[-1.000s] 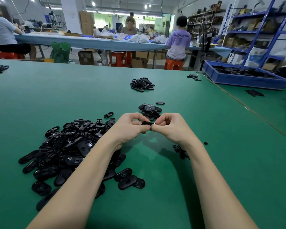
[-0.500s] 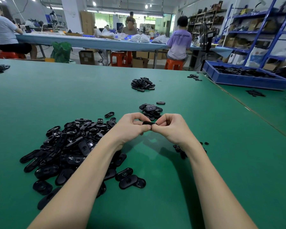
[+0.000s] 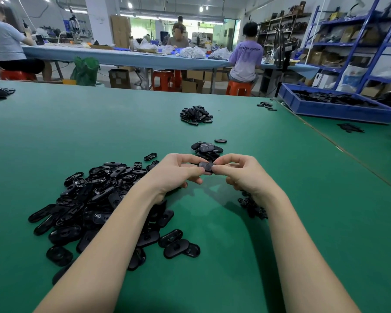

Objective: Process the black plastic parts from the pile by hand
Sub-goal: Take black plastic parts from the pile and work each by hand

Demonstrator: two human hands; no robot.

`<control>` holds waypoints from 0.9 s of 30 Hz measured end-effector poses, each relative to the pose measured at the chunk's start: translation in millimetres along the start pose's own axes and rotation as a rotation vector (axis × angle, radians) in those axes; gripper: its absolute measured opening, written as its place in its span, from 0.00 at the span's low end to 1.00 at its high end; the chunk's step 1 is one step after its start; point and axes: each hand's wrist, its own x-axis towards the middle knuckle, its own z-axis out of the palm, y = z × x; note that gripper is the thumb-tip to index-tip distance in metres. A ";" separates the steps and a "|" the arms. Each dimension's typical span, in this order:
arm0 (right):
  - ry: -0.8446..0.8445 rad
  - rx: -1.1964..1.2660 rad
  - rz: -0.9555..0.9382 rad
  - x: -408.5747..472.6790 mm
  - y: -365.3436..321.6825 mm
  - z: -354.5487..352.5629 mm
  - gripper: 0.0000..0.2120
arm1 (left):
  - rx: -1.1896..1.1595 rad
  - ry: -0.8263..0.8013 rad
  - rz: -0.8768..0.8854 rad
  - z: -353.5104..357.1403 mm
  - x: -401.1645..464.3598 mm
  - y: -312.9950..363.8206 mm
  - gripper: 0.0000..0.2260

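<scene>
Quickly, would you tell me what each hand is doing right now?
Left hand: pinches one end of the black plastic part.
Right hand: pinches the other end of that part.

A wide green table [image 3: 54, 143] fills most of the frame. A big pile of black oval parts [image 3: 95, 204] lies lower left, a small heap [image 3: 207, 149] at centre, another heap [image 3: 196, 115] above it, and a blue tray [image 3: 334, 109] sits upper right.

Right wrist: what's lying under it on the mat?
A few small black bits lie on the green mat beneath the right hand; the forearm covers the rest of them.
</scene>
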 end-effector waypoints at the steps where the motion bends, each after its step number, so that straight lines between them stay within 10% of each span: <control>1: 0.006 -0.002 -0.002 0.3 -0.6 -0.1 0.04 | 0.000 0.006 0.000 0.5 0.1 0.4 0.07; 27: 0.038 -0.083 -0.050 4.4 4.1 4.6 0.05 | -0.062 0.122 -0.023 17.2 1.6 -4.6 0.03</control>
